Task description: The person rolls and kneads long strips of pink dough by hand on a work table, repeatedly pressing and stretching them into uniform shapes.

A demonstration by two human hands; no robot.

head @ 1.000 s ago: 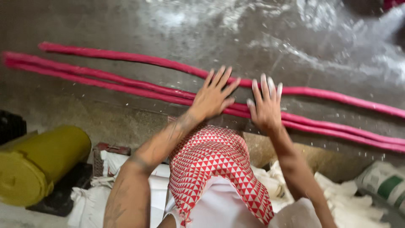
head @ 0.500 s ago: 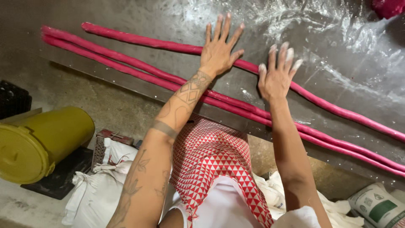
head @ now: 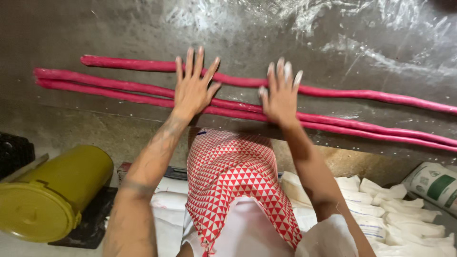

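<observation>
Left hand [head: 193,93] and right hand [head: 281,97] are pressing flat, fingers splayed, grasping nothing, on long pink dough ropes [head: 143,88] running left-right across the grey, shiny metal worktable [head: 333,38]. Even palm pressure looks best. Yellow plastic drum [head: 52,192] near-left; white sacks [head: 376,209] near-right.

arms bare | red-white triangle-patterned cloth [head: 228,181] | white garment [head: 252,233]
</observation>
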